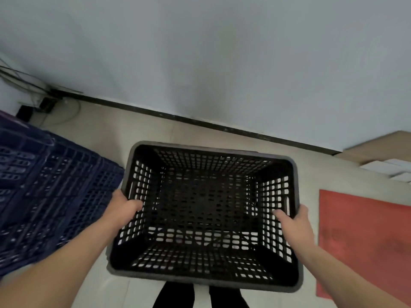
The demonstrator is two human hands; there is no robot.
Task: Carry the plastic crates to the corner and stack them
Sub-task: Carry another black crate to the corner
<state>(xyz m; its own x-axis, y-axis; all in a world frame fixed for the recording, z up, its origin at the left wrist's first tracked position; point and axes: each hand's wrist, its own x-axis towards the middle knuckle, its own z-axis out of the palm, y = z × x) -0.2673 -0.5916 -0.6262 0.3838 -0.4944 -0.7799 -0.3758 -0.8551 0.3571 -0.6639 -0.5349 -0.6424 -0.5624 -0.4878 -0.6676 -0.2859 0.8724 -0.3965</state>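
A black perforated plastic crate (pixel 213 152) hangs in front of me, its open top facing up and nothing inside it. My left hand (pixel 123 207) grips its left rim, thumb inside the wall. My right hand (pixel 293 221) grips the right rim the same way. A dark blue plastic crate (pixel 51 192) stands on the floor at the left, close beside the black one; whether it is a stack I cannot tell.
A pale wall with a dark skirting (pixel 200 121) runs across ahead. Cables and a power strip (pixel 44 105) lie in the far left corner. A red mat (pixel 364 236) covers the floor at the right, with cardboard boxes (pixel 378 147) behind it. My legs show below the crate.
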